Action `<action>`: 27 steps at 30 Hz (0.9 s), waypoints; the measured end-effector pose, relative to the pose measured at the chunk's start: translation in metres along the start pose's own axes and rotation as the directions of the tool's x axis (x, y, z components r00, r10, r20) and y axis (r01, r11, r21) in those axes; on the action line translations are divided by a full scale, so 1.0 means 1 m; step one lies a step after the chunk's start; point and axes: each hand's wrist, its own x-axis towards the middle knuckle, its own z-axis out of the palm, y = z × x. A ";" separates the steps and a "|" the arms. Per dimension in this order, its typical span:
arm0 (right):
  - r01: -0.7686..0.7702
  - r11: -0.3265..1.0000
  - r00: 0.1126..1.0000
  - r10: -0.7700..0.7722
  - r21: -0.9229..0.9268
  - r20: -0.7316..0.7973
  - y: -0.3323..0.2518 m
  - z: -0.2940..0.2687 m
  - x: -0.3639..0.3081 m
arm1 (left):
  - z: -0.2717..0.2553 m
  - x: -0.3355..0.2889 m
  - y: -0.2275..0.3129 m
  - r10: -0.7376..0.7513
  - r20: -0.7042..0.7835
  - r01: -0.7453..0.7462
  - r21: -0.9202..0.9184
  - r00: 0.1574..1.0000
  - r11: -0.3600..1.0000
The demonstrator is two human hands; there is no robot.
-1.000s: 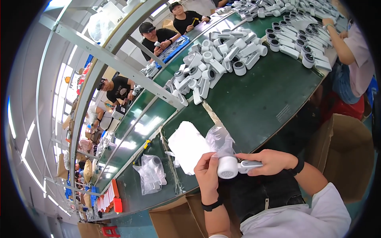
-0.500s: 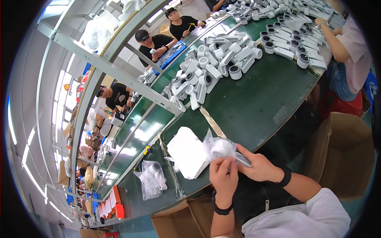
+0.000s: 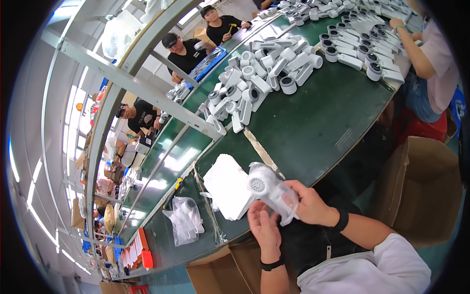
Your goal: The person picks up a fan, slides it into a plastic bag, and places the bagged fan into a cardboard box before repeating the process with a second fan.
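Observation:
A white handheld device with a round slotted grille [image 3: 257,185] sits inside a clear plastic bag [image 3: 286,197], held just off the table's near edge. My right hand [image 3: 316,205] grips the handle end through the bag. Below the grille end, my left hand [image 3: 266,229] is open, fingers loosely curled and thumb apart, close against the bag; whether it touches is hard to tell. A stack of thin white sheets or bags [image 3: 226,188] lies just left of the device. Farther left, a second bagged white device [image 3: 185,219] rests on the green table [image 3: 313,127].
A heap of white devices [image 3: 264,73] covers the table ahead, with rows of them [image 3: 360,51] beside a co-worker at right. A yellow-and-black tool [image 3: 175,188] lies near the metal rack [image 3: 132,83]. Cardboard boxes [image 3: 423,191] stand right and below. An orange bin [image 3: 146,252] is at left.
The device has turned so its grille shows, and the bag now covers its handle end. My left hand has let go of the bag's edge and moved slightly down and left.

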 end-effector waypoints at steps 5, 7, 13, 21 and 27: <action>0.414 0.832 0.866 -0.485 -0.370 -0.120 0.009 0.029 -0.001 | -0.016 -0.012 -0.010 -0.297 0.208 0.346 -0.270 0.932 0.898; 0.378 0.881 0.892 -0.429 -0.285 -0.144 0.004 0.036 -0.001 | -0.024 -0.011 -0.011 -0.258 0.171 0.298 -0.280 0.951 0.913; 0.363 0.922 0.893 -0.385 -0.132 -0.233 0.014 0.027 0.005 | -0.046 -0.006 0.010 -0.246 0.279 0.350 -0.431 0.928 0.831; 0.312 0.950 0.914 -0.307 -0.023 -0.267 0.017 0.018 -0.019 | -0.046 -0.006 0.017 -0.191 0.118 0.220 -0.320 0.974 0.922; 0.390 0.895 0.901 -0.419 -0.217 -0.111 0.014 0.010 -0.025 | -0.031 0.005 0.029 -0.101 -0.012 0.091 -0.350 0.995 0.932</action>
